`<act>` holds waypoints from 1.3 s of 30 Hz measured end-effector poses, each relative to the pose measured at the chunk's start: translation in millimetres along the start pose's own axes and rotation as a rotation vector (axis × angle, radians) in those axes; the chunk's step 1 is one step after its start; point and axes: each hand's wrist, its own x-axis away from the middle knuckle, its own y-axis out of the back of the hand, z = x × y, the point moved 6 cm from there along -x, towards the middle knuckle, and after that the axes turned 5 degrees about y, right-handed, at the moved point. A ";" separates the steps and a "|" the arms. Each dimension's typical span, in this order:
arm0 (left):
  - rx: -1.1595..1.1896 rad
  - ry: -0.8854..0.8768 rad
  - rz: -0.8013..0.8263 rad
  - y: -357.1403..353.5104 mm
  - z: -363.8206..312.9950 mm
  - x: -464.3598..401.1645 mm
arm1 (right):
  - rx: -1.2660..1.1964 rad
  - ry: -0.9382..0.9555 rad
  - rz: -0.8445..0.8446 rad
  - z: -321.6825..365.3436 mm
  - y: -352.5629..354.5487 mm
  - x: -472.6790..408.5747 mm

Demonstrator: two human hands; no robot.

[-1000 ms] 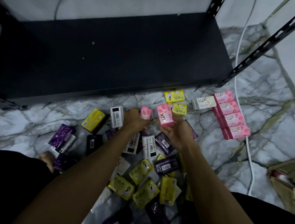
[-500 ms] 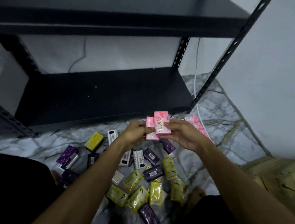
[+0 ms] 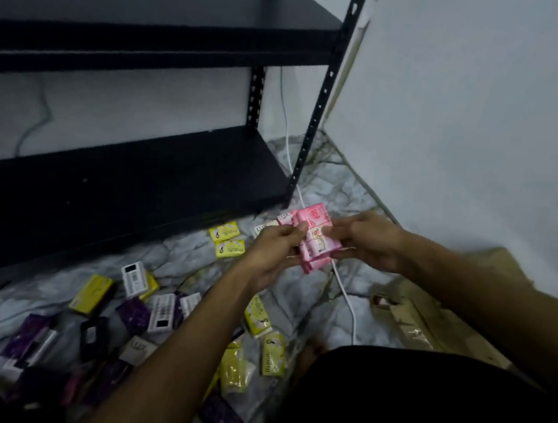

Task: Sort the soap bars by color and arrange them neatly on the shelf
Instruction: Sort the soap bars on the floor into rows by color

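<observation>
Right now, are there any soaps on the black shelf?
No: both boards of the black shelf are bare, while the left hand and right hand hold the pink soap bars above the floor.

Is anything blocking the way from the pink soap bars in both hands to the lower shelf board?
Nothing visible does. Both hands grip the pink soap bars above the floor; the lower shelf board lies bare to their left, the upright post aside.

Both forearms are bare from elbow to wrist, with no sleeve, watch, ring or band showing on the left hand or the right hand. Black clothing covers the lap at five o'clock, and more dark fabric shows at the eight o'clock corner.
</observation>
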 end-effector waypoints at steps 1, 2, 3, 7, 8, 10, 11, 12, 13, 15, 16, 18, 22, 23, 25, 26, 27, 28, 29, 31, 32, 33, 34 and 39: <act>-0.031 0.018 0.010 -8.5 7.7 -12.4 | -0.024 -0.020 -0.001 -12.2 11.7 -2.2; -0.070 0.033 0.019 -16.2 16.3 -25.2 | -0.060 -0.037 0.001 -27.6 22.4 -6.7; -0.106 0.043 0.026 -22.1 25.4 -39.4 | -0.112 -0.047 0.007 -45.1 31.1 -12.3; -0.250 0.105 -0.010 -33.3 74.0 -91.8 | -0.360 -0.097 -0.061 -130.9 52.2 -39.8; -0.299 0.126 -0.017 -33.8 89.5 -103.5 | -0.415 -0.114 -0.091 -154.4 53.8 -47.1; -0.419 0.159 -0.041 -31.3 120.5 -125.3 | -0.559 -0.152 -0.153 -201.9 50.8 -60.3; -0.496 0.162 -0.044 -30.3 133.5 -134.6 | -0.649 -0.166 -0.187 -224.4 47.3 -66.3; -0.597 0.158 -0.035 -30.1 144.3 -143.5 | -0.740 -0.179 -0.224 -243.7 42.7 -72.2; -0.714 0.146 -0.024 -29.5 152.3 -152.4 | -0.817 -0.186 -0.260 -260.1 38.2 -78.3; -0.930 0.072 -0.027 -26.9 158.1 -169.9 | -0.934 -0.182 -0.334 -282.6 32.6 -92.3; -1.005 0.020 -0.045 -24.5 156.6 -178.5 | -0.975 -0.181 -0.375 -289.8 32.0 -99.4; -1.120 -0.073 -0.082 -17.7 149.3 -196.2 | -1.012 -0.184 -0.466 -303.6 34.4 -115.6; -1.385 -0.279 -0.098 -2.8 128.9 -237.0 | -0.786 -0.144 -0.658 -316.4 43.0 -149.0; -1.467 -0.335 -0.101 2.2 126.8 -248.8 | -0.719 -0.130 -0.718 -317.3 44.4 -155.7; -1.570 -0.398 -0.085 13.3 131.0 -268.0 | -0.650 -0.102 -0.806 -316.3 43.0 -164.9; -1.596 -0.394 -0.062 17.5 136.3 -273.9 | -0.617 -0.087 -0.837 -315.4 41.7 -167.4; -1.616 -0.387 -0.037 20.3 142.3 -277.2 | -0.576 -0.065 -0.856 -312.8 40.7 -168.8; -1.635 -0.385 -0.021 21.4 147.0 -278.4 | -0.530 -0.041 -0.858 -311.5 39.9 -170.2; -1.651 -0.398 -0.019 22.0 149.5 -278.2 | -0.482 -0.022 -0.849 -310.3 38.9 -171.9; -1.674 -0.425 -0.024 21.5 150.2 -277.1 | -0.379 -0.020 -0.840 -307.9 38.6 -173.5; -1.687 -0.421 -0.021 21.3 150.0 -277.2 | -0.338 -0.035 -0.843 -307.8 39.2 -174.0; -1.699 -0.415 -0.018 21.4 150.2 -277.7 | -0.313 -0.052 -0.845 -308.3 39.6 -174.2; -1.710 -0.413 -0.015 21.7 150.5 -278.0 | -0.293 -0.055 -0.845 -307.3 39.8 -174.4; -1.772 -0.447 -0.012 23.7 158.0 -275.7 | -0.276 -0.064 -0.877 -300.8 36.3 -171.3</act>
